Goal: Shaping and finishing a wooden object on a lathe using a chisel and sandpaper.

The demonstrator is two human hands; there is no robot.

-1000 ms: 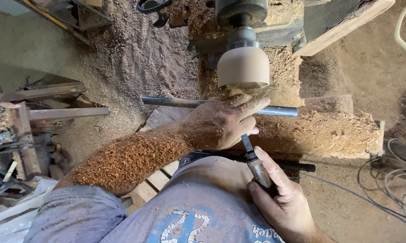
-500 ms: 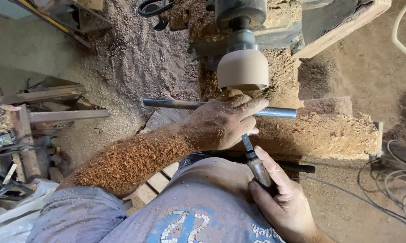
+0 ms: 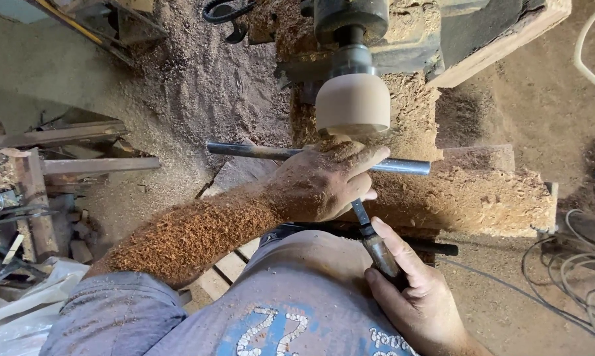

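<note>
Sawdust (image 3: 469,198) lies in big piles all over the lathe bench (image 3: 508,39), thickest along its near edge. A round, pale wood block (image 3: 352,103) sits on the lathe's metal spindle (image 3: 350,26), near the middle of the bench. A long grey metal bar (image 3: 245,151) runs across just below the block. The left hand (image 3: 320,181), dusty with shavings, rests over this bar and presses down on a chisel (image 3: 370,234). The right hand (image 3: 419,300) is wrapped tight around the chisel's handle, close to the body. The chisel's tip is hidden under the left hand. Grey cables (image 3: 574,277) lie on the ground by the bench's right side.
</note>
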